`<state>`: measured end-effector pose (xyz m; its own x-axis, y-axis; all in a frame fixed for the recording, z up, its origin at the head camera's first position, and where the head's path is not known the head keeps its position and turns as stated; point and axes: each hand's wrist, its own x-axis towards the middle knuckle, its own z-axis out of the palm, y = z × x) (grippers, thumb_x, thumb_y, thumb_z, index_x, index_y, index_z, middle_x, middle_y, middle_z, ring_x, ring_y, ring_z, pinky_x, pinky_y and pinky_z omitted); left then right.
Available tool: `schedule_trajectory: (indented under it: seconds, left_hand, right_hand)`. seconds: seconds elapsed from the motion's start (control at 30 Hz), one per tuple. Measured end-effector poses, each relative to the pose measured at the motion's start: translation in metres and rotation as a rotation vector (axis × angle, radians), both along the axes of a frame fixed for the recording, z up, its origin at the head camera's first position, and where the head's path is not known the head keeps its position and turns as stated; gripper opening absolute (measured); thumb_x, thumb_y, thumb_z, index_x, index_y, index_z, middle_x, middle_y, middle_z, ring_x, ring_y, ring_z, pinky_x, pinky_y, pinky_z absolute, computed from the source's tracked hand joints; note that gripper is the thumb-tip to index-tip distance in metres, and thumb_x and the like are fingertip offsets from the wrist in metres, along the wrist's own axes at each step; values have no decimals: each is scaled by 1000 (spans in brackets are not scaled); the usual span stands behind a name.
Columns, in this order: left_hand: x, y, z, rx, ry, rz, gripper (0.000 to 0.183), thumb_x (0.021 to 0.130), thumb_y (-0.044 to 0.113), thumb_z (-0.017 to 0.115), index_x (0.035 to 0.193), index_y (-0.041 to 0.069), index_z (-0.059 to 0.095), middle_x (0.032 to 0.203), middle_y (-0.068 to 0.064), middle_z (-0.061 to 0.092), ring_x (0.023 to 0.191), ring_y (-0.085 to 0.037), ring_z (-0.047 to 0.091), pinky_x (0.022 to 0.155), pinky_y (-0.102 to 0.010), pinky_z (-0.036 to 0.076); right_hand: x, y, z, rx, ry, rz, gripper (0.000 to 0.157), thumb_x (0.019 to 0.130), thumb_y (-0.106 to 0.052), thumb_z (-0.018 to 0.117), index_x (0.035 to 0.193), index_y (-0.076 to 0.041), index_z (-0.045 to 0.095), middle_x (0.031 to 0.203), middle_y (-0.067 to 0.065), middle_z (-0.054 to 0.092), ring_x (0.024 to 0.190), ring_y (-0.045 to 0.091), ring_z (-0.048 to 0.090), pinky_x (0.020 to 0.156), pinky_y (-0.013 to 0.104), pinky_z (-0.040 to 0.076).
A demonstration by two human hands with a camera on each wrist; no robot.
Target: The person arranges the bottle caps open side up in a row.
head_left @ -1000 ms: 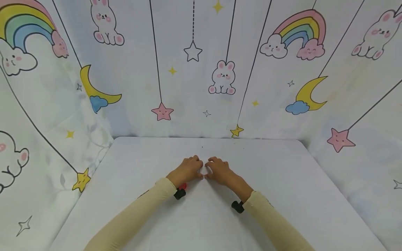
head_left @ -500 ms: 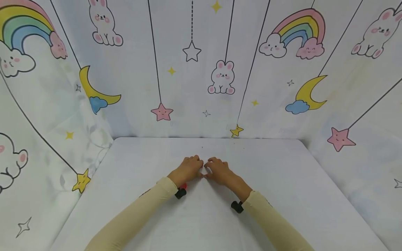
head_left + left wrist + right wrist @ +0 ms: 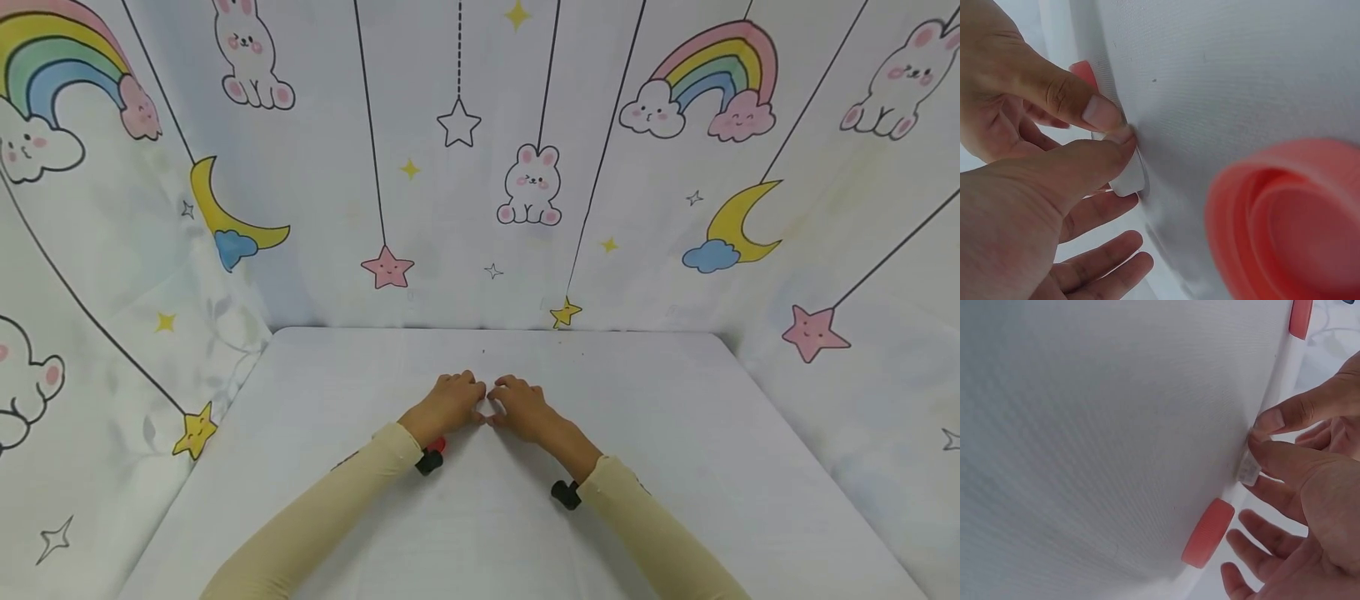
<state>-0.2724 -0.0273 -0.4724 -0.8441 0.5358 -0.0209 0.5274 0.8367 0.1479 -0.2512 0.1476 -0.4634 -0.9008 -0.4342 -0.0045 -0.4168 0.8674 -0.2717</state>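
In the head view my left hand (image 3: 448, 406) and right hand (image 3: 525, 410) meet low over the white table, fingers bent and thumb tips almost together. Between them is a small white piece (image 3: 1127, 180) with a rounded corner; its exact kind I cannot tell. In the left wrist view the left thumb (image 3: 1088, 165) presses its near face, and the right thumb (image 3: 1079, 103) lies against the left one. From the right wrist, the white piece (image 3: 1249, 470) shows faint marks below the thumbs, with fingers behind it. My fingers hide much of it.
A red round cap (image 3: 1310, 231) with a recessed centre looms close in the left wrist view; another red part (image 3: 1084, 74) shows behind the hands. From the right wrist, a red cap (image 3: 1209, 534) stands by the fingers. Patterned cloth (image 3: 450, 208) encloses the white table (image 3: 637, 517).
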Motion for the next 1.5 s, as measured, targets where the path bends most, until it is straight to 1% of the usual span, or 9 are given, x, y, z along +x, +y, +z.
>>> schedule_trajectory:
  seconds: [0.2,0.37,0.53,0.67,0.8,1.0,1.1,1.27,1.5]
  left_hand:
    - [1,-5,0,10,-2,15,39,92,38,83,119,13,70,125,-9,64,119,-29,63,105,-53,48]
    - [4,-10,1,71,-3,5,40,92,34,83,121,10,70,125,-12,64,119,-31,63,105,-55,48]
    - [8,-15,2,132,1,-14,40,93,34,83,120,9,69,124,-12,64,119,-29,62,104,-55,49]
    - [11,-18,6,181,15,-31,43,92,38,83,118,7,69,123,-12,65,115,-30,63,102,-55,50]
    - [15,-19,9,224,-13,-26,45,93,42,81,117,5,70,124,-12,64,114,-31,64,106,-57,47]
    - [21,-20,8,229,-20,-19,37,96,40,79,111,7,70,121,-8,62,122,-27,60,114,-60,39]
    - [23,-20,7,226,-16,-22,34,96,38,78,109,8,70,121,-7,62,123,-27,59,116,-59,38]
    - [24,-23,5,224,-11,-27,33,93,39,80,104,10,71,117,-5,61,118,-26,60,114,-57,40]
    - [27,-30,4,238,-63,-30,34,91,38,84,103,11,69,120,-5,59,118,-29,59,111,-58,41]
  right_hand:
    - [-2,1,1,-18,-9,2,38,97,-27,79,128,-7,72,147,18,57,135,40,56,103,66,46]
    - [-2,2,3,-29,-15,-14,38,99,-33,76,125,-6,74,151,17,55,138,39,54,106,64,45]
    - [0,1,8,-38,-4,-5,38,100,-39,73,117,-5,78,150,16,56,137,38,55,104,65,45]
    - [1,-2,11,-67,6,-7,34,102,-37,69,109,-5,80,148,16,58,138,37,55,103,67,45]
    - [4,-6,14,-87,-16,-25,35,103,-37,65,105,-6,82,149,17,59,141,36,52,105,69,43]
    - [8,-9,15,-56,-52,-34,40,105,-42,60,102,-9,83,149,16,59,142,34,51,105,68,42]
    - [10,-10,16,-49,-60,-37,39,105,-42,61,103,-10,83,150,15,58,142,35,51,106,68,41]
    - [15,-10,16,-90,-72,-14,31,104,-38,64,115,-12,78,153,16,54,140,38,52,106,68,42]
    - [17,-6,16,-112,-83,41,26,103,-32,68,122,-15,72,155,17,51,140,39,52,107,70,41]
